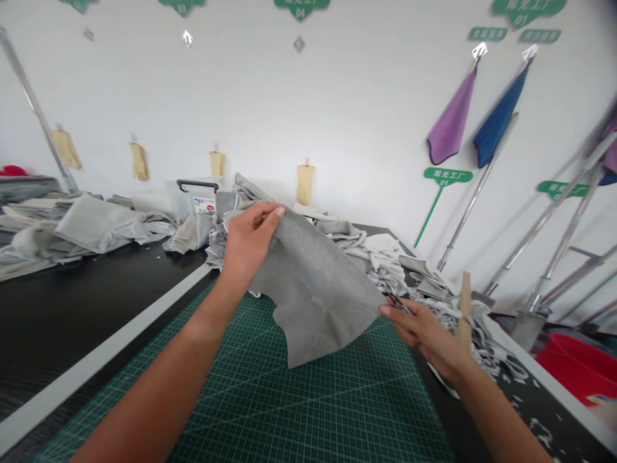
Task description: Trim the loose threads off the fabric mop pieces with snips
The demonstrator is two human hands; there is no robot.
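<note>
- Over the middle of the worktop [36, 341], you have the grey cloth [321, 283] stretched between both hands, above the green cutting mat [231, 399]; whether its lowest corner touches the mat, you cannot tell from this angle.
- Your left hand [254, 235] pinches the cloth's upper edge between thumb and fingers, toward the worktop's far edge.
- Your right hand [417, 329] grips what look like dark scissors [399, 303], with its thumb and fingertip also on the cloth's right-hand corner, nearer the worktop's right edge.
- The blades lie right beside that corner; whether they touch the fabric is too small to see. Judge this the main hazard: a careless squeeze could nick the cloth or catch your thumb, since one hand is doing two jobs.
- The lower left side of the cloth has an uneven, notched outline and hangs unsupported, so it could fold or swing if your left pinch slackens.
- Behind it, the heap of grey and white scraps [385, 257] reaches along the worktop's far edge and down its right edge. Lower the cloth there and it could get mixed in, the colours being so alike.
- Beside your right forearm stands a wooden stick [464, 312] among the offcuts; a wide elbow might knock it.
</note>
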